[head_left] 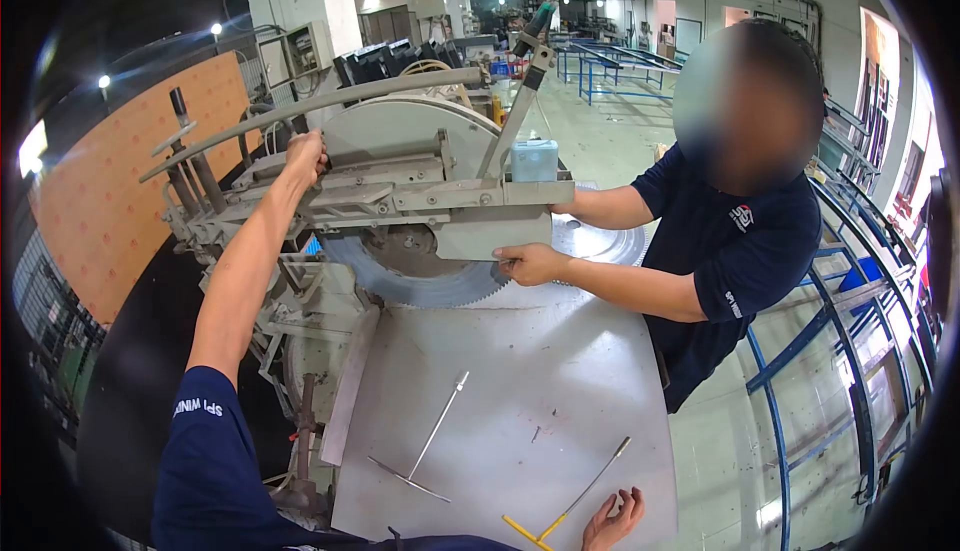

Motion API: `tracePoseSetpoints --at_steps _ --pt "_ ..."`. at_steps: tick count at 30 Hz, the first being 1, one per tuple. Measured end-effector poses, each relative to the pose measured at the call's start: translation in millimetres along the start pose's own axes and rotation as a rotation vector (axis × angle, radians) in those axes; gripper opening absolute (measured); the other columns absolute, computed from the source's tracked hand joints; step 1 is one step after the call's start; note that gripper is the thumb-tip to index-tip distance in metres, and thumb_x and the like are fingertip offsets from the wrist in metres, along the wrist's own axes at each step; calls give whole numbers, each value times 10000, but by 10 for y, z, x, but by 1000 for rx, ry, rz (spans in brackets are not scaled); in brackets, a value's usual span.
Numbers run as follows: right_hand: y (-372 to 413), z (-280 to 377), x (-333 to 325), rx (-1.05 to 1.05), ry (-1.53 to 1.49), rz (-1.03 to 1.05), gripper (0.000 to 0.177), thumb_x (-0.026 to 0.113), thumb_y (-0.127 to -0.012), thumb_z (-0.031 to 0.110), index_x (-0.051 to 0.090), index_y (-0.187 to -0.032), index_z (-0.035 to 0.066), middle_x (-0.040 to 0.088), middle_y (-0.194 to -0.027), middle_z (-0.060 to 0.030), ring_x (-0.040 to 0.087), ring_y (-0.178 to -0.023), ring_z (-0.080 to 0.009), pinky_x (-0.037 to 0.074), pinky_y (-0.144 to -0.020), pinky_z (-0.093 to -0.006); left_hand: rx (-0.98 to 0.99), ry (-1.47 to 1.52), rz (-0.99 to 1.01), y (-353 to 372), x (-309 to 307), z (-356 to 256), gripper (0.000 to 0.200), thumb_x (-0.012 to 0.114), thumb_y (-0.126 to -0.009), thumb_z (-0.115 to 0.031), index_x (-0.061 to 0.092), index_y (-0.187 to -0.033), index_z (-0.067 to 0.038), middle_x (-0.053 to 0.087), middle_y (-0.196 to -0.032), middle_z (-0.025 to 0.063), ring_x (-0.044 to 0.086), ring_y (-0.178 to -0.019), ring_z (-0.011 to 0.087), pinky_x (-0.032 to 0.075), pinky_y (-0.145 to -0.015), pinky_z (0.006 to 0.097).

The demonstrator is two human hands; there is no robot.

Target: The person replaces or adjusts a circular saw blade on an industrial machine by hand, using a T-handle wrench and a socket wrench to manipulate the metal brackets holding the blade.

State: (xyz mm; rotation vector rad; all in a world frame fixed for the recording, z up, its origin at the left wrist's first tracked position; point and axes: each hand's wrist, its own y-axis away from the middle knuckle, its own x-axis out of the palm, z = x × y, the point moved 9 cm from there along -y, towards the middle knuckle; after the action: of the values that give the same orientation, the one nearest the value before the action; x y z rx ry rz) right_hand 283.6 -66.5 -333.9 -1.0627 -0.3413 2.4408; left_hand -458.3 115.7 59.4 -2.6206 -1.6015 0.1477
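Left arm up toward 10 o'clock; your left hand point(308, 155) clenches a part of the saw machine point(400, 193), the exact part hidden by the fingers. Right hand point(613, 523) low at 5 o'clock, released, fingers loosely curled. Saw blade point(430, 292): 5 o'clock from your left, 11 o'clock from your right, well apart from the latter. Yellow-handled T-wrench point(566, 513) just beside your right, at 10 o'clock; a 2nd T-wrench point(434, 432) farther out that way, on the table point(500, 371). Co-worker's hand point(533, 263) on the machine, 4 o'clock from your left.
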Motion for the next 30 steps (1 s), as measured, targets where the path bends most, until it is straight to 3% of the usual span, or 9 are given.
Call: tracePoseSetpoints --at_steps 1,5,6,10,16,20,23,27,30 --pt "-6 19 -7 -5 17 7 228 630 -919 150 650 -1086 -3 583 -1207 -210 568 -1079 -360 528 -843 -390 62 -69 -22 -47 -26 -14 239 440 -983 -258 488 -792 -122 467 -606 -36 374 -433 64 187 -342 234" --pt "-15 24 -14 -6 -5 -2 231 630 -916 156 652 -1085 0 587 -1202 -207 565 -1079 -358 524 -847 -386 -221 307 35 -169 77 193 191 436 -963 -213 498 -807 -123 472 -611 -35 365 -421 61 176 -343 235" --pt "-18 28 -25 -7 12 -1 232 633 -914 156 652 -1085 1 587 -1202 -206 564 -1080 -357 523 -847 -387 -168 273 15 -132 54 156 221 433 -954 -188 535 -795 -73 505 -606 -6 408 -433 73 207 -362 244" --pt "-26 33 -16 3 30 8 237 640 -908 158 654 -1087 3 586 -1204 -203 560 -1083 -355 521 -847 -390 36 24 -44 35 24 2 199 434 -941 -196 525 -810 -77 499 -598 -2 418 -423 76 225 -357 245" --pt "-8 3 -4 -16 39 13 238 637 -909 159 651 -1086 1 584 -1205 -210 560 -1085 -357 519 -848 -393 -229 313 122 -324 83 251 245 496 -939 -262 516 -794 -66 483 -600 8 459 -437 93 271 -348 257" --pt "-25 51 -23 -4 21 23 233 630 -910 151 651 -1081 -7 580 -1208 -219 558 -1087 -364 519 -856 -395 47 -80 13 -10 -1 0 288 465 -958 -303 519 -799 -68 507 -618 3 471 -449 100 277 -363 247" --pt "-27 60 -17 -26 34 45 234 627 -911 148 649 -1084 -9 576 -1213 -223 558 -1088 -367 520 -859 -395 80 -32 -25 -102 -51 67 294 459 -959 -302 527 -807 -60 519 -626 14 464 -452 101 278 -364 250" --pt "-20 44 -29 -2 18 35 237 629 -908 148 643 -1085 -9 575 -1216 -228 562 -1081 -367 519 -849 -398 -138 236 72 -224 40 203 240 431 -949 -218 544 -821 -50 529 -634 21 427 -437 110 281 -374 281" --pt "-16 34 3 -16 28 28 240 630 -908 149 645 -1088 -9 574 -1217 -227 563 -1078 -368 520 -848 -397 -6 30 36 -120 -3 87 193 439 -931 -176 543 -816 -62 522 -623 16 412 -435 97 271 -372 272"
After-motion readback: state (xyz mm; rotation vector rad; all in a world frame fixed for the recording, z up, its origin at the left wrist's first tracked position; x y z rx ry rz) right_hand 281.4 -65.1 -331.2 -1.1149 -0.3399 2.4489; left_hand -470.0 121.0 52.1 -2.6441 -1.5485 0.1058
